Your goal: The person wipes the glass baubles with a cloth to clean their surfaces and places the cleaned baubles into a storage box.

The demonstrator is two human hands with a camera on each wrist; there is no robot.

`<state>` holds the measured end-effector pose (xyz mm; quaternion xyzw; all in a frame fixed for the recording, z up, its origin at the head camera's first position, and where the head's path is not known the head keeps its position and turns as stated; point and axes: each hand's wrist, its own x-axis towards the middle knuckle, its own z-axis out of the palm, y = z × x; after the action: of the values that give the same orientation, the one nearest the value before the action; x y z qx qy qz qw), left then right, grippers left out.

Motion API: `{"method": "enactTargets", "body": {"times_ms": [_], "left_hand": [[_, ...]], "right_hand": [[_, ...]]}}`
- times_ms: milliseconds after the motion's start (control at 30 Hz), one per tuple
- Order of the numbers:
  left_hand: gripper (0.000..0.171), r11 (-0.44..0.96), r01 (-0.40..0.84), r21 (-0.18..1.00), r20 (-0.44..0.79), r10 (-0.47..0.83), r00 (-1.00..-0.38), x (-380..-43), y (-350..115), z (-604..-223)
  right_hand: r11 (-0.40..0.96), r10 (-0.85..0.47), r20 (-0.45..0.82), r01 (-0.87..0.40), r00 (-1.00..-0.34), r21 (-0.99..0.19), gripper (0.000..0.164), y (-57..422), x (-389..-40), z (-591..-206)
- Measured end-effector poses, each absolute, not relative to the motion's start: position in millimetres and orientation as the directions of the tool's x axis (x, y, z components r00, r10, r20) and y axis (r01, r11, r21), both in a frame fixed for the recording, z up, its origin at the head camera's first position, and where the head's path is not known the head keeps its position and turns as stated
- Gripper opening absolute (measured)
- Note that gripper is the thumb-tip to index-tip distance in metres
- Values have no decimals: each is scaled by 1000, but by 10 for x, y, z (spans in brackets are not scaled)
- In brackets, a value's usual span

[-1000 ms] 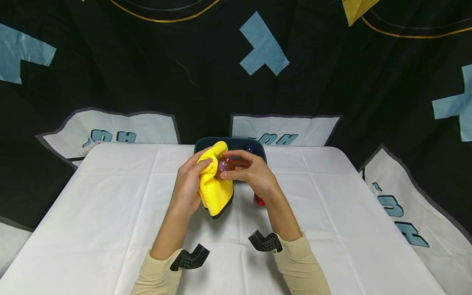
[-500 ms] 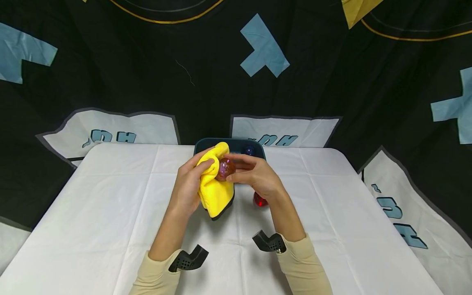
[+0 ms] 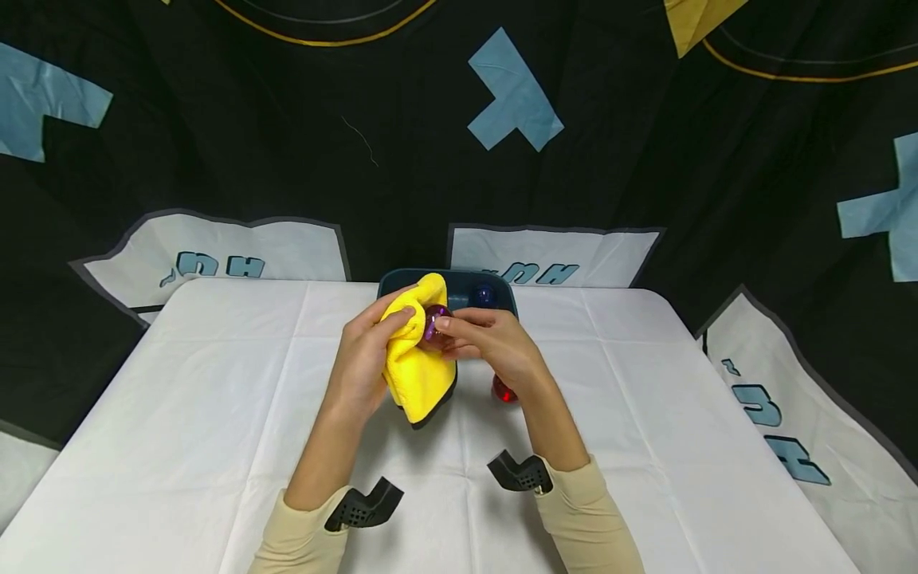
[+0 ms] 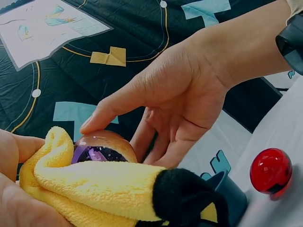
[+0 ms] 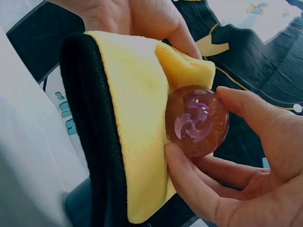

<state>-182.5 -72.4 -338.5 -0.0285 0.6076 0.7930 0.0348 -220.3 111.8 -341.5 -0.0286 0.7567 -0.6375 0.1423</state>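
A clear ball with a purple swirl emblem inside (image 5: 196, 124) is pinched between the thumb and fingers of my right hand (image 3: 495, 339). My left hand (image 3: 366, 351) grips a yellow cloth with a dark edge (image 3: 416, 383), folded against the ball's left side. In the left wrist view the cloth (image 4: 104, 189) covers the ball's lower part. On the white table, just below my right hand, lies a red ball (image 3: 504, 390), partly hidden by the wrist.
Behind the hands stands a dark blue tray (image 3: 459, 281) with a dark blue ball (image 3: 484, 296) in it; the hands and cloth hide part of it. The white-covered table (image 3: 215, 414) spreads to both sides. A black patterned cloth (image 3: 402, 159) hangs behind.
The ball has turned in my right hand, and its purple emblem looks more vivid. My right thumb has shifted up onto the ball's front. The left hand and cloth have hardly moved.
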Motion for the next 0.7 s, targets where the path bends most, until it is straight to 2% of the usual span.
{"method": "enactTargets", "body": {"times_ms": [267,400,533,700], "left_hand": [[41,-301,-87,950,-81,33,-996,-1856,-711,-3425],[41,-315,-91,945,-82,42,-996,-1865,-702,-3437],[41,-327,-99,940,-87,50,-995,-1861,-695,-3431],[40,-318,-102,943,-93,44,-995,-1846,-694,-3409]], "right_hand": [[84,-279,-103,82,-955,-993,47,1127,-2173,-3395],[37,-353,-92,84,-931,-996,46,1195,-2171,-3387],[21,-413,-80,79,-907,-997,54,1264,-2188,-3388],[30,-384,-97,93,-918,-995,56,1274,-2207,-3407]]}}
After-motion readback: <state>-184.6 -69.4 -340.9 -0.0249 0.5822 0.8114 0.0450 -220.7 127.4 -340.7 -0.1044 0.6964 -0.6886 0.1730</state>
